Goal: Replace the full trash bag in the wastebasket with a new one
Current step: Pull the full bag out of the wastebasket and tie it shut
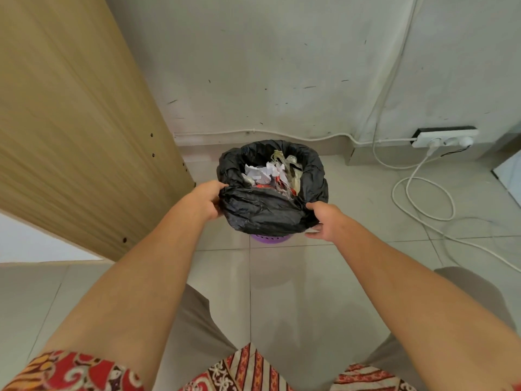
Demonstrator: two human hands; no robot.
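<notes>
A purple wastebasket stands on the tiled floor against the wall, almost fully covered by a black trash bag folded over its rim. Crumpled white paper and other rubbish fill the bag's open top. My left hand grips the bag's folded edge on the near left side. My right hand holds the bag's edge on the near right side, fingers curled under the plastic. Only a strip of the basket's base shows below the bag.
A wooden panel leans close to the basket's left. A white power strip sits by the wall at the right, with white cables looping over the floor. My legs are below, near the frame's bottom.
</notes>
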